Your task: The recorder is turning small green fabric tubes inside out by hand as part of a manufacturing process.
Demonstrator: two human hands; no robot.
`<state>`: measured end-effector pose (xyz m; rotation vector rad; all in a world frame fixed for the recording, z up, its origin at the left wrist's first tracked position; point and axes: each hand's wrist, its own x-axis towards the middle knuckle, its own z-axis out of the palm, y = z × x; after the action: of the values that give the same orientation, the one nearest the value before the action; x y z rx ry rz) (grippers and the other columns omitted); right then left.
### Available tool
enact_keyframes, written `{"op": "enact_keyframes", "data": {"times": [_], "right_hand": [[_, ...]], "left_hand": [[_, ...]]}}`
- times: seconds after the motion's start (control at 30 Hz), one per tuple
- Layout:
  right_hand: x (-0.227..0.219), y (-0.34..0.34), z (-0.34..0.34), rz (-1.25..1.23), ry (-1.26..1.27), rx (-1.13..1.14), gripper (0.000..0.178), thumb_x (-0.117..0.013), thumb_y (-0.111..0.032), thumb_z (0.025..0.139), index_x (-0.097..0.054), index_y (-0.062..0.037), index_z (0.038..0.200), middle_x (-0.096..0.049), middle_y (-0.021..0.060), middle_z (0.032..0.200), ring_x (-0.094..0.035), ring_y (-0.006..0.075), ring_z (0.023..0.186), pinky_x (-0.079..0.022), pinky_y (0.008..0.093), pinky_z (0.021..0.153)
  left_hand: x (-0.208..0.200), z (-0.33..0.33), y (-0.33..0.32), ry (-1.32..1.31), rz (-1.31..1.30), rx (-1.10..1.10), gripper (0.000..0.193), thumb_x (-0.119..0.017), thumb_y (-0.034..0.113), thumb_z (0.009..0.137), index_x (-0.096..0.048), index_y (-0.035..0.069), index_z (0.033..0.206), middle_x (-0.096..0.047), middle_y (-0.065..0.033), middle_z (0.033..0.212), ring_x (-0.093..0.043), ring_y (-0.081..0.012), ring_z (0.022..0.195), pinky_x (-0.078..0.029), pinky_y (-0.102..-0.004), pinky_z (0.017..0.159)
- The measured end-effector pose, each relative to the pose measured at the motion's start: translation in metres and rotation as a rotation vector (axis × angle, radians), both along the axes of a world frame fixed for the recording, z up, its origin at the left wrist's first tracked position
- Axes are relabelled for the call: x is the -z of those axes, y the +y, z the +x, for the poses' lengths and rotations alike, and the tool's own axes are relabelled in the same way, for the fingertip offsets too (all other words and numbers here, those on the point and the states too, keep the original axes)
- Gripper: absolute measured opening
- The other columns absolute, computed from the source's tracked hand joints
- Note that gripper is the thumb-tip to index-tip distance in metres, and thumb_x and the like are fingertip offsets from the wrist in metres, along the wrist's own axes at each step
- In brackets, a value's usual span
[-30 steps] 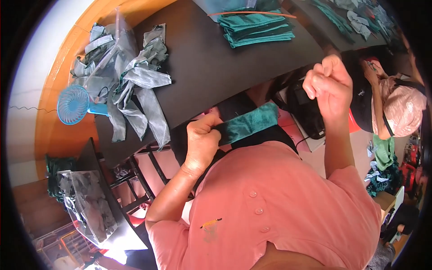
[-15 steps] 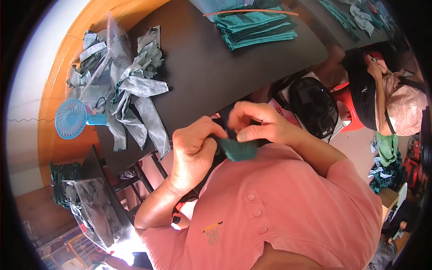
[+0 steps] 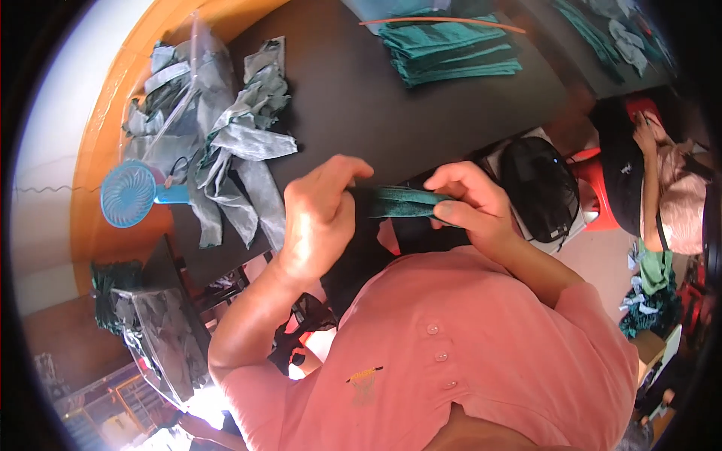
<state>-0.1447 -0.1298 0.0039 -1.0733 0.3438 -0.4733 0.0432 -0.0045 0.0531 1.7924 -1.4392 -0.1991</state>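
Note:
A folded dark green fabric strip (image 3: 402, 201) is stretched level between my two hands, in front of my chest by the table's near edge. My right hand (image 3: 481, 210) pinches its right end between thumb and fingers. At the other end, my left hand (image 3: 320, 214) is closed around the strip, its index finger bent above; the hand hides that end. Grey-green fabric strips (image 3: 252, 143) lie loose on the table to the left. Farther off is a stack of folded green fabric pieces (image 3: 447, 52).
A blue fan (image 3: 129, 194) stands at the table's left edge, beside a clear plastic bag (image 3: 169, 98) of strips. An orange cord (image 3: 451, 22) crosses the stack. To the right are a black backpack (image 3: 538, 184), a red stool (image 3: 598, 188) and another person (image 3: 677, 188).
My hands have moved apart, and the bunched green fabric is now drawn out flat between them. It has risen away from my shirt. The whole view has shifted slightly.

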Motion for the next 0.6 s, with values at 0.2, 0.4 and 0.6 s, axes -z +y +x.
{"op": "enact_keyframes", "data": {"times": [0.2,0.4,0.6], "right_hand": [[-0.002,-0.011,0.016,-0.791,-0.152,0.035,0.009,-0.063,0.000,0.088,-0.056,-0.0021,0.093,-0.060,0.0046,0.080,-0.057,0.0098,0.066,-0.045,0.0238,0.061],[-0.044,-0.050,0.103,-1.309,0.056,0.195,0.028,-0.069,-0.007,0.081,-0.054,-0.0034,0.104,-0.065,0.0114,0.094,-0.065,0.0298,0.079,-0.051,0.0378,0.067],[-0.053,-0.051,0.154,-1.536,-0.061,0.013,0.019,-0.070,-0.018,0.080,-0.059,-0.0039,0.088,-0.064,0.0114,0.089,-0.064,0.0332,0.079,-0.050,0.0442,0.067]], "left_hand": [[-0.003,0.052,-0.042,-0.245,-0.025,-0.034,0.025,-0.050,-0.009,0.071,-0.063,0.005,0.086,-0.060,-0.0154,0.068,-0.062,-0.0350,0.062,-0.048,-0.0405,0.057],[-0.057,0.103,-0.060,-0.572,-0.223,-0.187,0.029,-0.055,-0.004,0.072,-0.065,0.005,0.098,-0.061,-0.0126,0.094,-0.057,-0.0356,0.092,-0.049,-0.0436,0.081],[0.004,0.067,0.034,-0.468,-0.041,-0.249,0.023,-0.060,-0.003,0.068,-0.064,0.004,0.089,-0.059,-0.0104,0.091,-0.056,-0.0316,0.088,-0.047,-0.0415,0.076]]}}
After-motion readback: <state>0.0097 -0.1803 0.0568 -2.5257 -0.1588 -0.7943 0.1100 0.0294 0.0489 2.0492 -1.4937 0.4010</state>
